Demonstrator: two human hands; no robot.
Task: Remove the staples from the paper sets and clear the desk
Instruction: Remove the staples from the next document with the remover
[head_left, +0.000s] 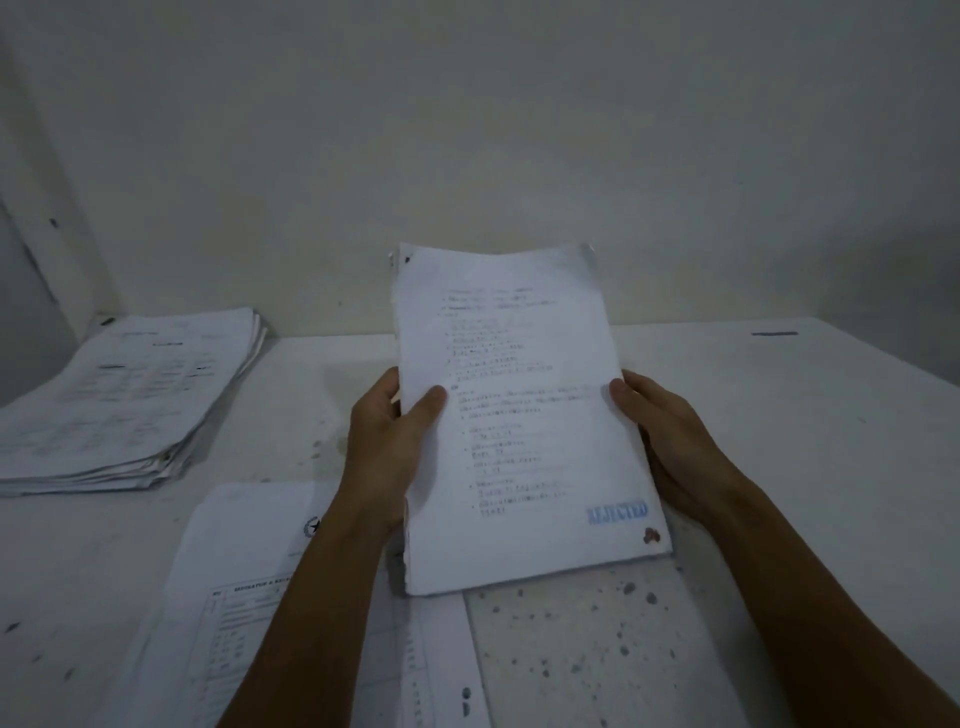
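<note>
Blue "REJECTED" stamp marks the paper set (514, 415) gripped at its edges by left hand (387, 441) and right hand (670, 441).

The printed text on the held paper set (524, 415) is blurred; only a blue stamp near its lower right corner can be made out. The fingers of the left hand (387, 441) and the right hand (670, 447) lie behind the sheets; only the thumbs show on the front. A dark mark at the set's upper left corner is too small to identify. The paper stack (124, 400) at left is cut off by the picture's edge, its print illegible. The loose sheets (249, 597) on the desk (805, 441) are partly covered by the left forearm and run past the bottom edge. A dark mark on the desk at far right is indistinct.
</note>
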